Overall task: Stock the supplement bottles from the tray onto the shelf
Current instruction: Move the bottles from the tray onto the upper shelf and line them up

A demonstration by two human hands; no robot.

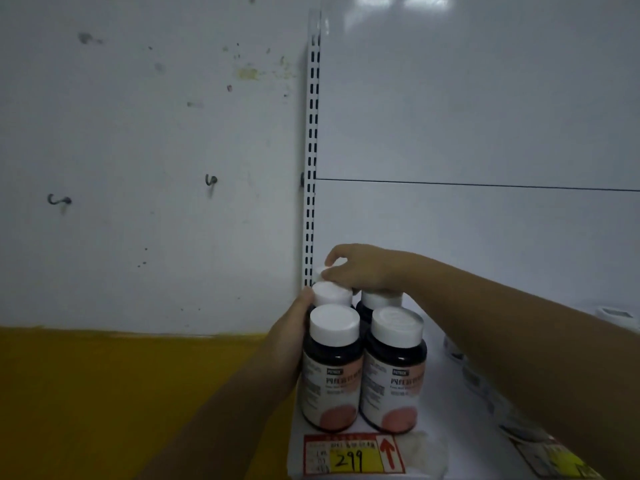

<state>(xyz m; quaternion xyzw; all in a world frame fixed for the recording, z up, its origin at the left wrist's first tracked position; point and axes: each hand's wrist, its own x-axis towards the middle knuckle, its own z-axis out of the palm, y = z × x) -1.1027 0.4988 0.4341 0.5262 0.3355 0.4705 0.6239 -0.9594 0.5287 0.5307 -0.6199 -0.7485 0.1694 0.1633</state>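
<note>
Nearest the lens, at 6 o'clock, a red-bordered price tag on the shelf edge reads "299" on yellow, with a red arrow pointing up. A second yellow tag at 4 o'clock is too blurred to read.

Just behind the price tag stand two front bottles side by side: dark bodies, white caps, pale labels with a pink disc, a small dark brand patch and Chinese characters I cannot make out. Behind them, touching, stand two more bottles of the same kind, mostly hidden.

Pressed flat against the 9 o'clock side of the cluster is the left hand, its fingers hidden behind the bottles, so its grip cannot be told. From 3 o'clock the right hand reaches over the back row, fingers pinched around a white cap at the rear.

At 12 o'clock a slotted white upright rises beside the marked wall, which has a yellow band low at 8 o'clock. More pale items lie blurred at 3 o'clock behind the forearm.
</note>
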